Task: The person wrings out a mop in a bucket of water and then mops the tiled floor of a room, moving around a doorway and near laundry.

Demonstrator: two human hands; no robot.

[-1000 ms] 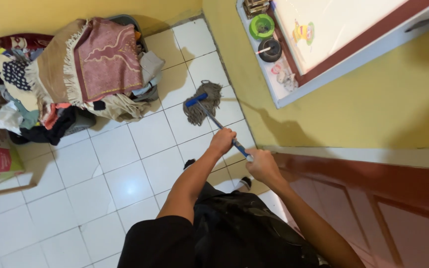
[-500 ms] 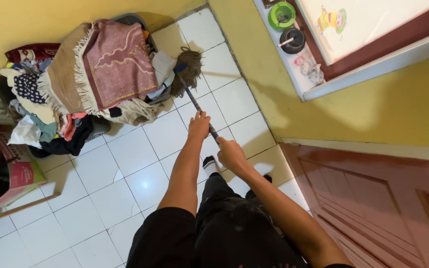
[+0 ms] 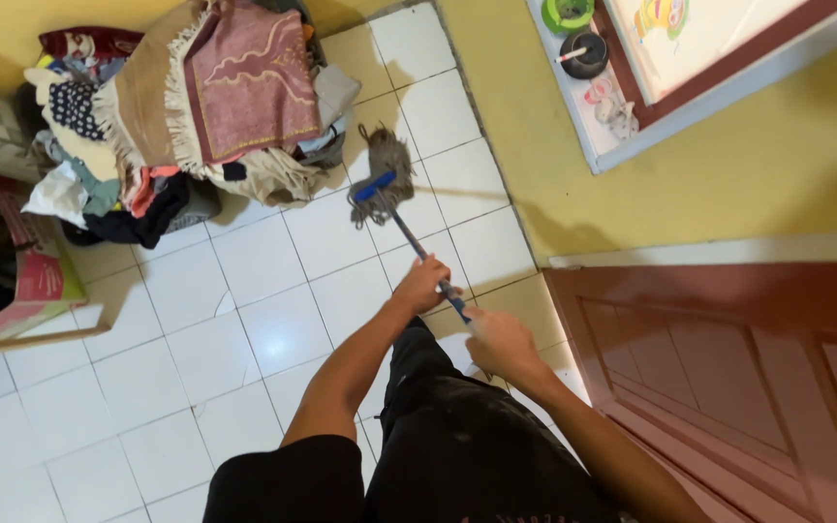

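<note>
Seen from above, a person mops white floor tiles [image 3: 273, 329]. The left hand [image 3: 422, 285] and right hand [image 3: 496, 341] each close a grip around the mop handle [image 3: 418, 250], spaced apart for leverage. Beyond the grips, the mop head [image 3: 383, 174] lies on the tiles, pulled back from the laundry pile [image 3: 186, 107] it touched half a second ago.

The basket [image 3: 201, 205] at upper left is almost wholly covered by the laundry pile [image 3: 176, 116], whose top is cut off by the upper edge. The mop handle [image 3: 409, 237] is hidden inside both fists, and the right hand [image 3: 496, 341] is blurred. The sill items [image 3: 588, 53] at upper right are partly cropped and too small to be identified. The feet are concealed by the dark trousers [image 3: 467, 436].
</note>
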